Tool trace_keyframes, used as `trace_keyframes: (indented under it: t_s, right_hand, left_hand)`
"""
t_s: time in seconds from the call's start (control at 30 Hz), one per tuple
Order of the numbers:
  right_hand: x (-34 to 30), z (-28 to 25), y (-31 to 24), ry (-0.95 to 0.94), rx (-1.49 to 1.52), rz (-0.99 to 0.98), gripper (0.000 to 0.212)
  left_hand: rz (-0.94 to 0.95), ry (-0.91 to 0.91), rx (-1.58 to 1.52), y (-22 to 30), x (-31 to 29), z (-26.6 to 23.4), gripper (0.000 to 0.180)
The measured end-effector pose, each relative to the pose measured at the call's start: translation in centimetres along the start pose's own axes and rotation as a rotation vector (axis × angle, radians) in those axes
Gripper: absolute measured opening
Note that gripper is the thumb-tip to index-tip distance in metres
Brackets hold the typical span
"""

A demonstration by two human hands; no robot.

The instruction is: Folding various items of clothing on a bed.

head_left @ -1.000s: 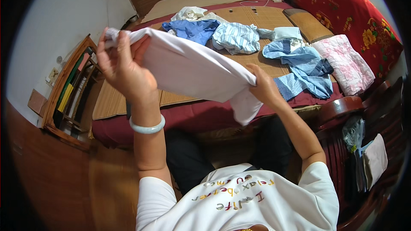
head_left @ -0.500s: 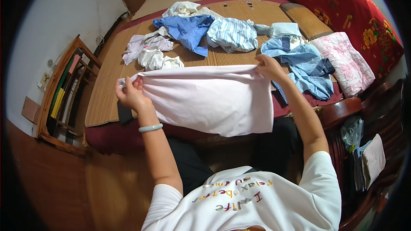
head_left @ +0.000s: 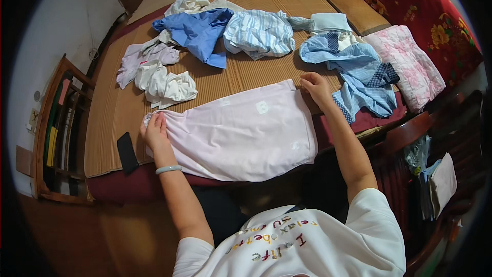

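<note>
A pale pink garment (head_left: 241,133) lies spread at the bed's near edge, its lower part hanging over the side. Its gathered left end, which looks elastic, is pinched in my left hand (head_left: 156,131), fingers closed on the cloth. My right hand (head_left: 316,88) is just beyond the far right corner, fingers loosely bent and seemingly off the fabric. Whether a fingertip still touches it is hard to see. Small pale patches show on the garment's upper face.
Crumpled white cloth (head_left: 169,84), a blue shirt (head_left: 197,33), a striped garment (head_left: 259,33) and light blue clothing (head_left: 353,66) lie on the bamboo mat (head_left: 241,74). A black phone-like slab (head_left: 127,153) is at left. A folded pink floral quilt (head_left: 407,66) and wooden chair (head_left: 410,133) are at right.
The pink garment has come down from being held up and now rests on the mat. My right hand has let go of its corner; my left still grips the gathered end.
</note>
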State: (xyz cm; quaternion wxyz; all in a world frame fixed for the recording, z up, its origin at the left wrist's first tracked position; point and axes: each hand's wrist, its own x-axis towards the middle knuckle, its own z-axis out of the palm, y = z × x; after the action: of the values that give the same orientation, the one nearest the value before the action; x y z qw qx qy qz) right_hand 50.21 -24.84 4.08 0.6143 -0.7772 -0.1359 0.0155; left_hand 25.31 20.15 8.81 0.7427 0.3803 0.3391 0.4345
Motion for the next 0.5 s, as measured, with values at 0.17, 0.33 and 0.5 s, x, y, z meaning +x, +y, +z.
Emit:
trace_keyframes:
  t_s: [0.17, 0.33, 0.5]
  right_hand:
    - [-2.4, 0.4, -5.2, -0.208, -0.418, -0.136, 0.024]
    - [-2.8, -0.7, -5.4, -0.237, -0.512, -0.17, 0.022]
    - [-3.0, -0.9, -6.0, -0.189, -0.281, -0.134, 0.017]
  left_hand:
    - [0.009, 0.021, 0.033, 1.1, -0.3, -1.3, 0.044]
    - [0.036, -0.041, 0.051, 0.8, 0.5, -2.6, 0.042]
    - [0.036, -0.032, 0.21, 1.8, 1.0, -4.0, 0.031]
